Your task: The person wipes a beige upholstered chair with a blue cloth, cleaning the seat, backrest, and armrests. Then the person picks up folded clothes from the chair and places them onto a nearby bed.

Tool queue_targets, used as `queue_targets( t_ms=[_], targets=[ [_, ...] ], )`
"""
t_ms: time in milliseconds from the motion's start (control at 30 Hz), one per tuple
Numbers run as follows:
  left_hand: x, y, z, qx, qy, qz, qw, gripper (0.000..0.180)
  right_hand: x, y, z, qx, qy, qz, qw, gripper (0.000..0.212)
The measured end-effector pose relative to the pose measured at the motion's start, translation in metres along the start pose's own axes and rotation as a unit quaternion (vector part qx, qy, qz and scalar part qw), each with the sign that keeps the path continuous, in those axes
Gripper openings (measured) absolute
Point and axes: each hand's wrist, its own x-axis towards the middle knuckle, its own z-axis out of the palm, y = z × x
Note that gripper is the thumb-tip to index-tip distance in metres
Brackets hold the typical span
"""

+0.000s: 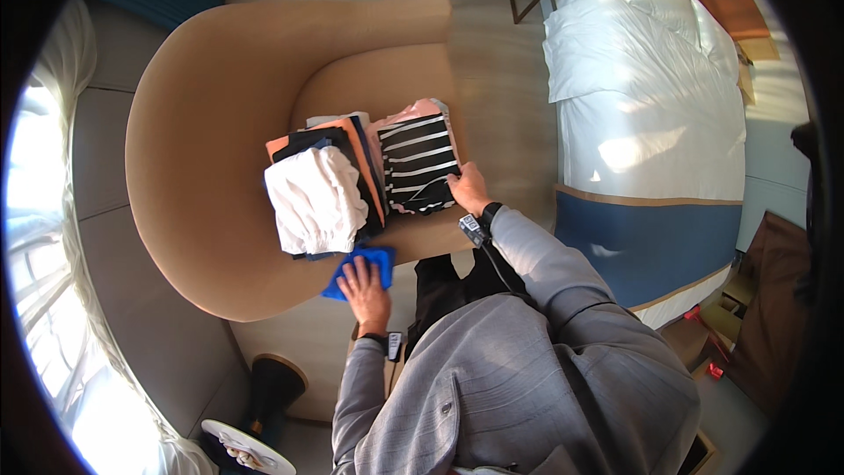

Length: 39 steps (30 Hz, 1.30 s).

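There is a single view, taken from a wide fisheye camera worn on the person's head, facing steeply down from above the grey-jacketed shoulders at the lower middle of the frame. It looks onto the round tan upholstered armchair (202,149) filling the left centre, close enough that the seat sits just past the forearms rising from the lower edge. Straight lines bow toward the dark circular rim. The white-and-blue made bed (651,123) curves along the upper right, and a bright curtained window (44,237) bends down the left edge.
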Motion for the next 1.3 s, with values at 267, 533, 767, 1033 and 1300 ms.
queue_targets(
  t_ms=[267,533,767,1033,1300],
  targets=[
    [0.039,0.129,0.039,-0.314,-0.171,0.045,0.933,0.051,0.006,-0.006,-0.025,0.01,-0.077,-0.014,0.997,0.028],
    [0.047,0.098,0.025,-0.258,-0.259,-0.042,0.93,0.045,-0.001,-0.024,-0.06,-0.001,-0.097,-0.127,0.987,0.032],
    [0.058,0.107,0.034,-0.214,-0.249,-0.088,0.94,0.045,-0.007,-0.034,-0.123,0.154,-0.186,-0.133,0.961,0.043],
    [0.082,0.116,0.05,-0.154,-0.285,-0.098,0.941,0.05,-0.007,0.053,-0.288,0.35,-0.091,0.082,0.929,0.038],
    [0.091,0.108,0.058,-0.161,-0.276,-0.092,0.943,0.05,-0.076,0.187,-0.432,0.268,0.365,0.21,0.866,0.04]
  ],
)
